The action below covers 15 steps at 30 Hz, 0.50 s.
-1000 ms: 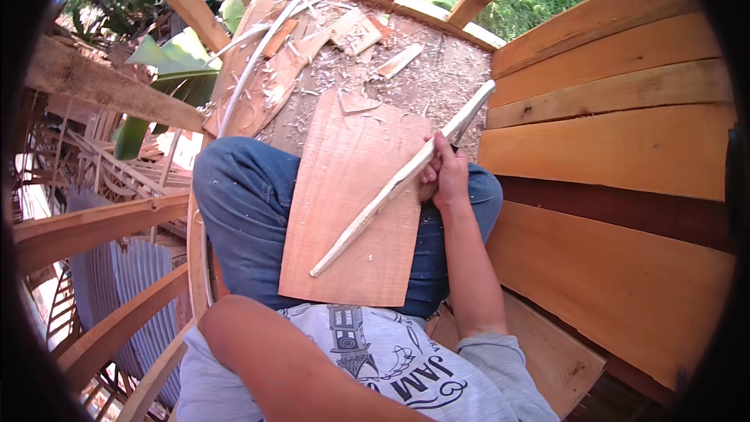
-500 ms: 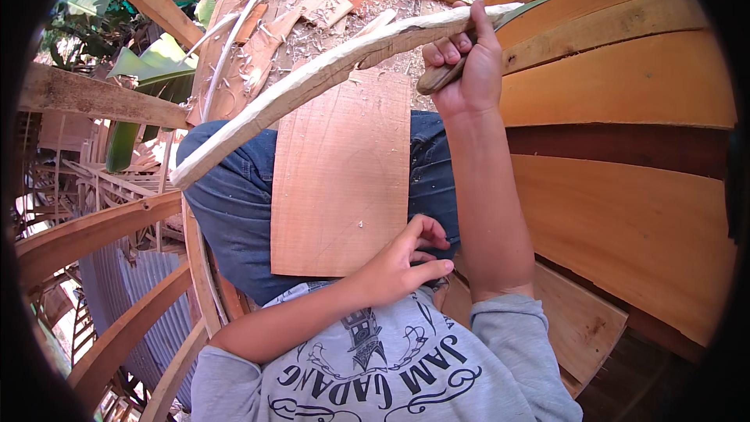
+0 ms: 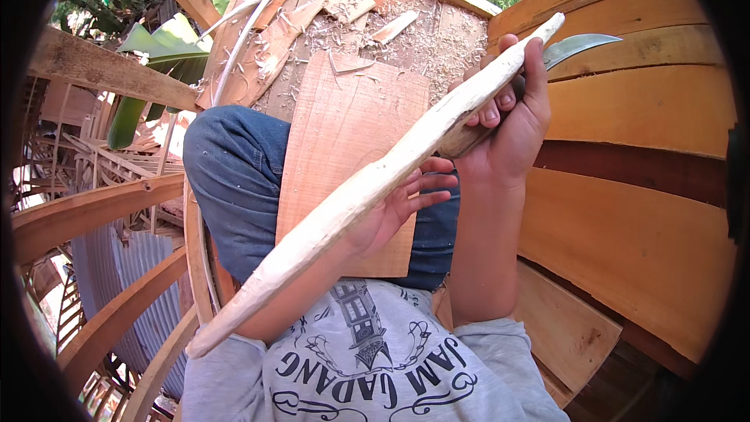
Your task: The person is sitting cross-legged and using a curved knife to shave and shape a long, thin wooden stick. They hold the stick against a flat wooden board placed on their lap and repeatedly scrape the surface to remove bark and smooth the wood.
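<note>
A long, pale, peeled wooden stick [image 3: 375,180] slants from the upper right down across my left forearm. Near its upper end my right hand [image 3: 512,121] is closed around it. The same hand also grips a knife, whose curved blade [image 3: 578,49] points out to the right; its wooden handle [image 3: 462,139] shows below the fingers. Behind the middle of the stick is my left hand [image 3: 391,207], open with fingers apart; whether it touches the stick I cannot tell. A flat wooden board [image 3: 351,125] lies across my lap between my knees, with a thin shaving on it.
Wood shavings and scrap pieces [image 3: 348,0] litter the wooden floor ahead. A plank wall [image 3: 625,110] rises close on my right. Wooden rails [image 3: 101,203] run along the left, with corrugated sheet metal [image 3: 137,289] beyond them.
My right hand has moved right and down, swinging the stick steeper so its lower end drops toward my left sleeve. My left hand has risen behind the stick. The board has tilted slightly.
</note>
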Tool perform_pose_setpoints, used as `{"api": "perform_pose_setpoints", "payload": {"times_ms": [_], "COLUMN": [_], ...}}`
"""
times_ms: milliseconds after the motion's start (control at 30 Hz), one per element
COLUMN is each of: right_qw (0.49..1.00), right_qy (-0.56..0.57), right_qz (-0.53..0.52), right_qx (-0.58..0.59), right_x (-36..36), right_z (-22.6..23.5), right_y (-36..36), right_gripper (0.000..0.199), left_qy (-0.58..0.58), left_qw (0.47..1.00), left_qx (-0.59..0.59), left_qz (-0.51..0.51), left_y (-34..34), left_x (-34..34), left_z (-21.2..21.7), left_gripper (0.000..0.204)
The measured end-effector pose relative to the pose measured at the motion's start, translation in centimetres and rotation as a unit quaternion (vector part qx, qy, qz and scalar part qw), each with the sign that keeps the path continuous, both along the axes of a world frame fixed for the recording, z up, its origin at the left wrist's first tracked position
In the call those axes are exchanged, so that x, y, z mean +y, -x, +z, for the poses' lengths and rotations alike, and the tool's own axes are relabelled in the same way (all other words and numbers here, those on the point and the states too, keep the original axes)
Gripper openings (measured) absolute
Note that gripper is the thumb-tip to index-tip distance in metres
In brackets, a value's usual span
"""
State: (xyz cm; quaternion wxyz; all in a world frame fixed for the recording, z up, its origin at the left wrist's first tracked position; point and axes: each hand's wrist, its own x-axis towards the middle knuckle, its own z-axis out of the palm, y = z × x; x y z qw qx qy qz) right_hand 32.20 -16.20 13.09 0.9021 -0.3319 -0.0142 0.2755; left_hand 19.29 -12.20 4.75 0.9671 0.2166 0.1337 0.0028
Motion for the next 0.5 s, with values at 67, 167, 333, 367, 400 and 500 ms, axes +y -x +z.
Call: {"api": "perform_pose_setpoints", "payload": {"times_ms": [67,167,333,367,400,500], "right_qw": [0.997,0.99,0.982,0.981,0.98,0.973], "right_qy": [0.07,0.113,0.167,0.174,0.183,0.216], "right_qz": [-0.013,0.024,0.034,0.038,0.037,0.048], "right_qx": [-0.017,-0.083,-0.086,-0.083,-0.074,-0.062], "right_x": [-0.4,-2.5,-5.1,-5.0,-4.7,-3.5], "right_z": [-0.4,-2.4,-5.3,-5.6,-5.7,-6.0], "right_y": [1.0,1.5,4.1,4.7,5.0,5.6], "right_gripper": [0.031,0.029,0.03,0.03,0.029,0.028], "left_qy": [0.052,0.126,-0.208,-0.268,-0.263,-0.232], "left_qw": [0.994,0.982,0.928,0.89,0.884,0.868], "left_qx": [-0.047,-0.059,-0.035,-0.003,0.012,0.094], "left_qz": [-0.086,-0.124,-0.309,-0.369,-0.386,-0.428], "left_y": [2.1,5.8,8.9,9.1,9.1,9.4], "left_x": [1.0,5.4,10.6,10.5,10.0,8.8], "left_z": [-2.0,-2.7,0.3,1.5,2.2,3.9], "left_gripper": [0.059,0.071,0.067,0.065,0.053,0.037]}}
